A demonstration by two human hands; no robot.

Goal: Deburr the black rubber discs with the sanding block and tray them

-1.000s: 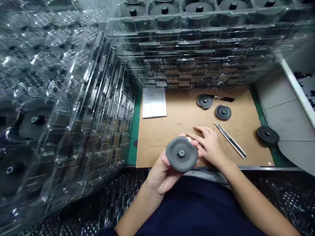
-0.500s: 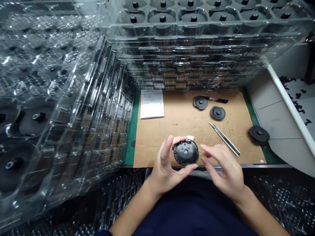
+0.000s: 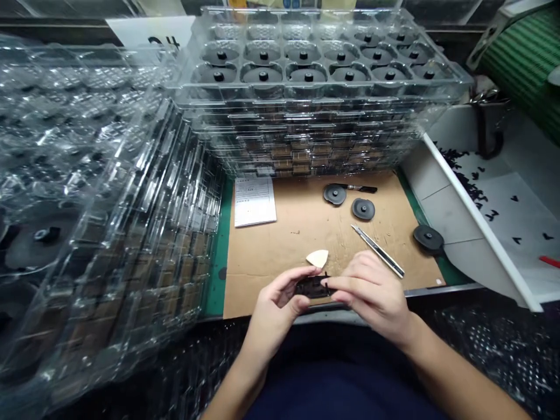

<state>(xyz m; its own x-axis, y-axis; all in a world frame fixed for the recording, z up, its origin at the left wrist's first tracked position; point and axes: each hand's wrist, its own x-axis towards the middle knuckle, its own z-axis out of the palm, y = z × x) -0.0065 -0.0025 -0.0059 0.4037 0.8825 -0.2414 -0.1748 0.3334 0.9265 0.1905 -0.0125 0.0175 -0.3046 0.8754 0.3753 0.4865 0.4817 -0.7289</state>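
A black round disc part (image 3: 311,286) is held edge-on between both hands, low over the front edge of the brown cardboard mat (image 3: 280,245). My left hand (image 3: 275,306) pinches its left side with thumb and fingers. My right hand (image 3: 371,294) closes its fingers on the right side. A small cream wedge-shaped piece (image 3: 318,258) lies on the mat just behind the hands.
Two black discs (image 3: 335,193) (image 3: 363,209) and a dark pen lie at the back of the mat, a third disc (image 3: 428,238) at its right edge. A slim knife tool (image 3: 378,251) and a paper sheet (image 3: 254,200) also lie there. Stacks of clear trays (image 3: 306,116) rise behind and left.
The disc went from facing me in my left hand to lying flat and edge-on between both hands. My right hand came onto it. The view tilted up, showing the top tray.
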